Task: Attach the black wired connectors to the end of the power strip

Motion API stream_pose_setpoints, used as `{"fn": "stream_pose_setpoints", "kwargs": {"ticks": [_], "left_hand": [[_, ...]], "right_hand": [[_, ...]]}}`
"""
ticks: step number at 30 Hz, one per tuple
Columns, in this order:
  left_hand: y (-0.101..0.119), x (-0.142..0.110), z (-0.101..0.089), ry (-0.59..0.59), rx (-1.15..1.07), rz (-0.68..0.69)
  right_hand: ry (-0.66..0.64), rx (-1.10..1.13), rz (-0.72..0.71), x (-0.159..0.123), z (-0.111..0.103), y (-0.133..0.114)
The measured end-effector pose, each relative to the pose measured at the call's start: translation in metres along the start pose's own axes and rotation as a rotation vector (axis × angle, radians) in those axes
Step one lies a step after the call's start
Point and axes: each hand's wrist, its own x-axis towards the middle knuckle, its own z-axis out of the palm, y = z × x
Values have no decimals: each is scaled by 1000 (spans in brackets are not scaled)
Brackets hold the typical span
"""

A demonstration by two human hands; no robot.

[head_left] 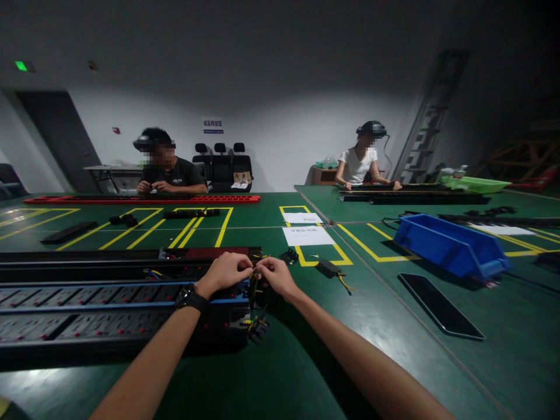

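Pinching wires (pixel 256 281) beside the socket strip (pixel 131 293), left hand (pixel 225 273) and right hand (pixel 278 276) are closed. Avoid tugging.

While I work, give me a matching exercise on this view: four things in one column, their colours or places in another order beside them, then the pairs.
1. Bin
2. Watch
3. Right hand
4. Long rail

A. Around the left wrist
B. Red
C. Blue
D. Fingertips near those of the left hand, by the end of the black unit

Pairs: 1-C, 2-A, 3-D, 4-B
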Motion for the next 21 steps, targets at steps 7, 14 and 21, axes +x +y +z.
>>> {"fn": "stream_pose_setpoints", "kwargs": {"ticks": [7, 14, 21], "left_hand": [[3, -1, 1, 29, 89, 8], [4, -1, 2, 29, 17, 61], [4, -1, 2, 34, -18, 76]], "right_hand": [[103, 49, 58, -2, -4, -3], [49, 75, 13, -9, -4, -8], [-56, -6, -75, -9, -4, -4]]}}
